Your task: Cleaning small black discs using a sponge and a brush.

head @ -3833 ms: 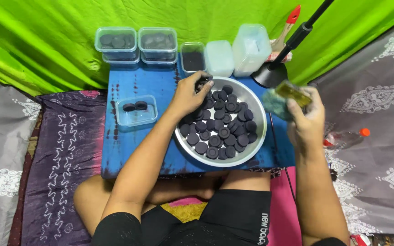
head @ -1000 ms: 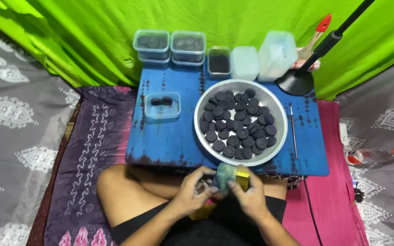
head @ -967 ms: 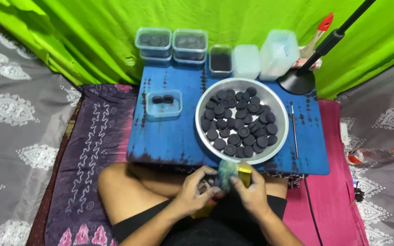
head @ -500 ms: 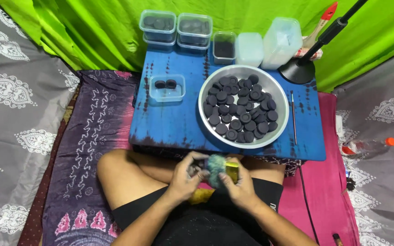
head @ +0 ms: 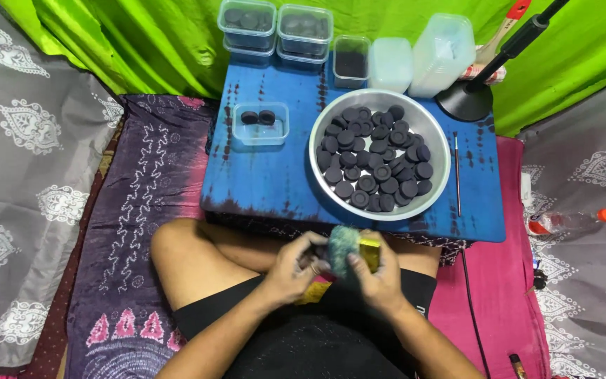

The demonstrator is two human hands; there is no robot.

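Both hands were together over the lap, just in front of the near edge of the blue tabletop (head: 268, 175). The right hand (head: 380, 274) was clenched around a greenish scrubbing pad (head: 341, 245) with a small yellow piece (head: 369, 249) pressed beside it. The left hand (head: 292, 263) was curled against the pad, its fingers pinching something small and dark. It was mostly hidden, so I could not tell for sure that it was 1 of the discs.

The step in hand looked like rubbing that small piece against the pad. Any next move would call for a firm pinch, since the piece was tiny and held over the lap.

On the table, the metal bowl (head: 317, 165) held many black discs (head: 376, 158). A small clear tub (head: 261, 125) with 2 discs stood to its left, well apart from the hands. Stacked lidded tubs (head: 275, 24) lined the far edge, and a thin rod (head: 456, 172) lay right of the bowl.

Compared with 3.8 s earlier, the left hand had left the bowl and the right hand had come down from beside it. Over the last 1 s the grip looked unchanged.
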